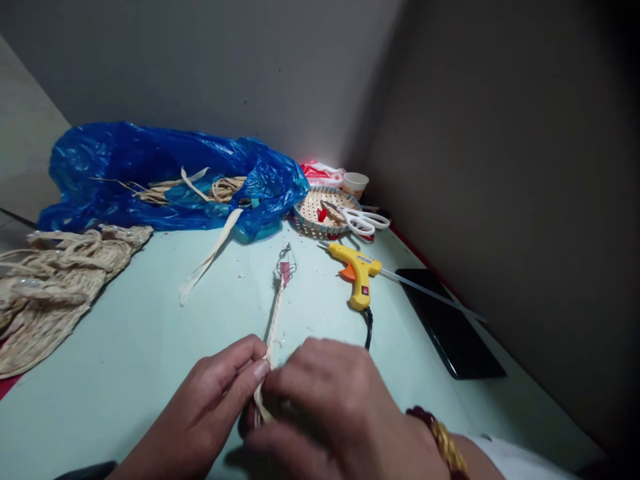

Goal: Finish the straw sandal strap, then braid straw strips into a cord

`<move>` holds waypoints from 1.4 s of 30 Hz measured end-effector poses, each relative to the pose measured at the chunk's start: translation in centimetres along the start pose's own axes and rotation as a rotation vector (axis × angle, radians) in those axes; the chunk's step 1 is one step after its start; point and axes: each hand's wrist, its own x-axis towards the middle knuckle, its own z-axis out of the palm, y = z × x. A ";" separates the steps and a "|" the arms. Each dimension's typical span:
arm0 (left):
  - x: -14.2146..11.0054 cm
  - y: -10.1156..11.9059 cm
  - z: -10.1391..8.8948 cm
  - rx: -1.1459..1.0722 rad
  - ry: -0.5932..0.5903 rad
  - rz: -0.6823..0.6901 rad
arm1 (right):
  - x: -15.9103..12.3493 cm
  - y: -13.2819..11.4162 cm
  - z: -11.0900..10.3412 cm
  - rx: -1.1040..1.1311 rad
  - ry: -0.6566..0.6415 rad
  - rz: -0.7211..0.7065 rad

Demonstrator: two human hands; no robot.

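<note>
Braid [275, 320], pale, narrow, mid-desk: runs from the hands out to a small wire piece [286, 257] w/ a pink bit at its base. L hand [220, 387] has it pinched btwn thumb & index, fingertips closed on it near the lower end. R hand [325, 400] is just beside, fingers curled, blurred; I can't tell how far open it is or if it has hold of the loose strands [259, 398] below the pinch. R wrist: dark beads [420, 415] + gold band [445, 441]. Desk [135, 353] is pale green. Far L of desk I get a blue plastic bag [95, 157], mouth open, w/ coiled fibre [227, 189] inside; one loose strip [213, 263] trails from it toward me. Near L edge: woven piece [65, 293], same straw colour. R of braid, yellow glue gun [361, 273] on its side, orange trigger, clear stick [430, 291] out the back, black cord [369, 330] toward R hand. Behind it, shallow basket [313, 220] w/ white-handled scissors [357, 219] laid over the rim; paper cup [356, 182] & red/white packet [320, 173] behind. Far R: black flat device [453, 327], partly under the stick.
</note>
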 end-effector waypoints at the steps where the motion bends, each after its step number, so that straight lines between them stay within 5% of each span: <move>1: 0.0 0.1 -0.1 -0.015 -0.007 -0.004 | 0.3 0.1 -0.7 0.129 -0.023 0.182; 3: -0.1 0.3 -0.2 -0.043 -0.029 -0.006 | 0.8 0.4 -1.4 0.367 -0.126 0.437; 5: -0.1 0.4 -0.3 -0.030 -0.050 0.014 | 1.0 0.6 -1.5 0.560 -0.244 0.533; 7: -0.1 0.4 -0.4 0.064 -0.040 0.052 | 0.9 0.7 -1.1 0.642 -0.307 0.525; 13: -0.2 0.0 -0.5 0.285 0.014 0.029 | 0.6 1.1 -0.6 0.431 -0.266 0.388; 21: -0.4 -0.2 -0.5 0.303 0.029 0.009 | 0.8 1.2 -0.4 0.646 -0.323 0.543; 32: -1.1 -0.6 0.4 0.594 0.230 0.169 | 1.0 0.8 0.4 0.655 -0.140 0.641; 42: -0.8 0.0 -0.7 0.618 0.221 0.278 | 0.7 1.3 0.7 0.541 -0.124 0.528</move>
